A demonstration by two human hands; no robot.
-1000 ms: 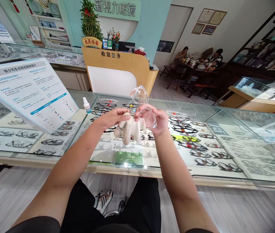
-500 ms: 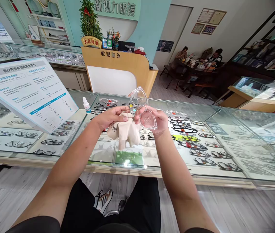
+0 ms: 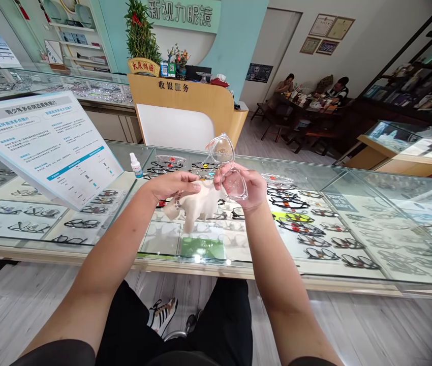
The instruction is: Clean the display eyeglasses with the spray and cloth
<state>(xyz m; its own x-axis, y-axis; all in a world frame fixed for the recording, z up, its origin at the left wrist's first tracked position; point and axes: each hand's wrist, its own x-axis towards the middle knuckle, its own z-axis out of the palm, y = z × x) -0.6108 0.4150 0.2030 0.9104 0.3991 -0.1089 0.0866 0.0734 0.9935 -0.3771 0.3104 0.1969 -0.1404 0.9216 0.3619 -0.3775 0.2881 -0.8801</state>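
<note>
Clear-framed eyeglasses [image 3: 234, 184] are held up on end over the glass counter by my right hand [image 3: 254, 189], whose fingers are closed around the frame. My left hand [image 3: 174, 186] pinches a cream-coloured cloth [image 3: 199, 199] between thumb and fingers. The cloth hangs in loose folds just left of the glasses, and its right edge reaches the fingers of my right hand. Dark print shows on its left part. Whether the cloth touches a lens, I cannot tell.
Under the glass counter [image 3: 239, 254] lie several rows of eyeglasses [image 3: 300, 229]. On the left stand a printed sign board [image 3: 48, 147] and a small white spray bottle [image 3: 135, 165]. A wooden cash desk [image 3: 185, 96] is beyond; two people [image 3: 338, 91] sit at a far table.
My left hand and the cloth have shifted slightly left, and the cloth's folds hang differently. The glasses have moved a little to the right and turned slightly.
</note>
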